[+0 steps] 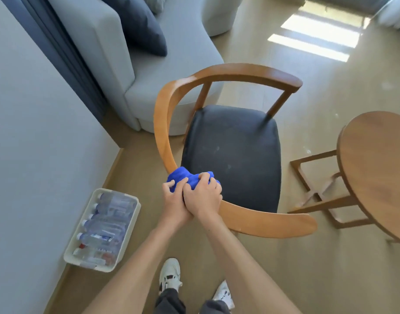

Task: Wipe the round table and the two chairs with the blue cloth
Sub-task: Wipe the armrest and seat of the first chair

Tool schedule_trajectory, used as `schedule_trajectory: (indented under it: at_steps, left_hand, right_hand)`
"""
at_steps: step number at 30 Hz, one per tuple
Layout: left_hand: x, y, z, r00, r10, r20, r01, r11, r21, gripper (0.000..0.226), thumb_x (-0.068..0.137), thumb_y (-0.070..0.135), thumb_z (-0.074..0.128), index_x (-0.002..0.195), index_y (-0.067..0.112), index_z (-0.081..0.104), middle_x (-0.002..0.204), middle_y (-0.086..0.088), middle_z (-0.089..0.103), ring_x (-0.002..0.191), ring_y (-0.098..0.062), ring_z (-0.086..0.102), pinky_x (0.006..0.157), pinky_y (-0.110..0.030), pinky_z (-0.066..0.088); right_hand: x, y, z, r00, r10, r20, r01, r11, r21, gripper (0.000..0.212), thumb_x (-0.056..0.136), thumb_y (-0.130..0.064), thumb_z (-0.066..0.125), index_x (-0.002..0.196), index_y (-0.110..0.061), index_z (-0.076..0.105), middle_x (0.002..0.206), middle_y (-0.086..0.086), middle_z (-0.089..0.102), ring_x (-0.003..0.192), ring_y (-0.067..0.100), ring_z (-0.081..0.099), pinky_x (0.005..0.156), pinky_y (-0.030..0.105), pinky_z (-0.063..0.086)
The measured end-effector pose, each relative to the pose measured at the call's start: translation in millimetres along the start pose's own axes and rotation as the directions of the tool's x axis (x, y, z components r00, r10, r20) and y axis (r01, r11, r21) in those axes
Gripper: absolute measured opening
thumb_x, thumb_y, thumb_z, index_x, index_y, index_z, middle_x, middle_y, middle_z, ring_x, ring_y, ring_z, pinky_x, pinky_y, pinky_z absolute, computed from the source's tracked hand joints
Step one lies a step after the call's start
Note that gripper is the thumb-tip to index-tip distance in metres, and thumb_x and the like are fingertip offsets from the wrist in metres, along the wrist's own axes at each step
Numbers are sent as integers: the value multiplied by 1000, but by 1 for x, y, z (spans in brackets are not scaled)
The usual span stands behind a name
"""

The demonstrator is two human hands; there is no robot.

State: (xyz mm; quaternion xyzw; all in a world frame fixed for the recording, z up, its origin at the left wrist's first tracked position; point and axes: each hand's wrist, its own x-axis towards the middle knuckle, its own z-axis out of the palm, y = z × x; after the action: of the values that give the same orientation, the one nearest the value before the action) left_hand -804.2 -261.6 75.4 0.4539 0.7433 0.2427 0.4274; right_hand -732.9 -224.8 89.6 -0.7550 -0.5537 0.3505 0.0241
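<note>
- Gripping the blue cloth (190, 177) with both hands, I press it onto the curved wooden backrest (162, 123) of the chair (235, 155), at the near bend of the rail.
- My left hand (175, 200) curls its fingers into the left side of the cloth, thumb side tucked under my other hand.
- My right hand (202, 196) lies partly over the left one, its fingers bunched into the top of the cloth.
- The cloth is crumpled into a lump, wrapped over the rail just above the near left edge of the dark seat cushion (233, 157).
- The round table (378, 168) stands to the right of the chair, apart from it, only partly in view.
- A clear plastic bin (103, 230) full of water bottles sits on the floor to the near left, against the wall.
- A grey sofa (149, 64) with a dark pillow (135, 23) is at the far left, behind the chair.
- My white shoes (170, 275) show at the near edge, below my forearms.
- Sunlight falls in bands on the far floor (316, 39).
</note>
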Motion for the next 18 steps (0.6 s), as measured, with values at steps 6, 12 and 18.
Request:
schedule_trajectory:
  at_steps: [6, 12, 18]
  left_hand:
    - [27, -20, -37, 1000, 15, 16, -14, 999, -48, 44, 90, -7, 40, 120, 17, 63, 113, -3, 59, 89, -16, 61, 69, -30, 57]
    - [72, 7, -39, 885, 465, 5, -397, 750, 529, 41, 76, -12, 49, 107, 6, 69, 109, -9, 64, 109, -30, 47, 87, -37, 40]
    - [70, 5, -14, 909, 371, 190, -376, 533, 758, 42, 92, 14, 43, 132, 13, 55, 137, -4, 51, 141, -27, 20, 118, -38, 13]
  right_hand:
    - [-4, -2, 37, 992, -22, -123, 7, 993, -118, 77, 88, -61, 38, 150, -18, 26, 158, 18, 13, 146, 36, 2, 117, 52, 5]
    - [-3, 10, 44, 936, -222, -272, 114, 925, -362, 61, 66, -60, 73, 111, -20, 66, 127, 18, 60, 120, 42, 54, 96, 56, 46]
    - [-8, 71, 36, 770, -545, -332, 405, 819, -407, 42, 82, -41, 62, 117, -19, 67, 129, 20, 59, 123, 43, 52, 97, 58, 44]
